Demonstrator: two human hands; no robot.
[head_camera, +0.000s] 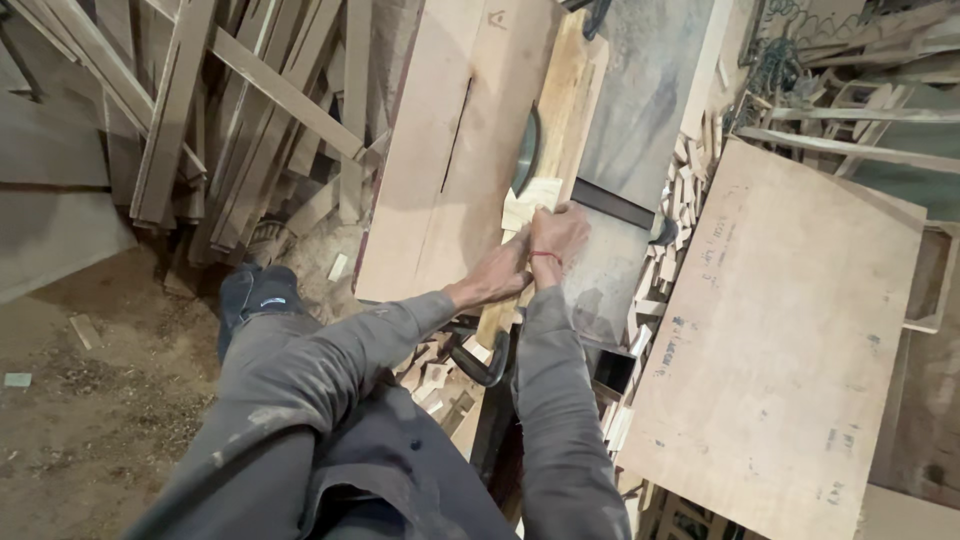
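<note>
fingers (540, 218) of the right hand (557, 240) curled down and closed over a small pale wood block (530, 198), pressing it onto the saw table (440, 180); left hand (500, 275) just behind, fingers bent against the same block or the long strip (560, 110) beside it, grip half hidden by the right hand, so cannot tell exactly what it grasps. block sitting near the middle of the table's near edge, touching or almost touching the round saw blade (526, 152) that rises from a slot just beyond. risk, as a judgement: fingertips very close to the blade, so a slip or a sudden grab of the short block could carry them into the teeth; a piece this small could also be flung back. loose offcuts (665, 255) heaped along the table's right edge could snag a sleeve. counted: two hands, one block in hand, one blade, one long strip, one dark clamp (478, 362) below the near edge, one large plywood sheet (780, 330) to the right, many stacked battens (230, 110) to the left, too many to count.
</note>
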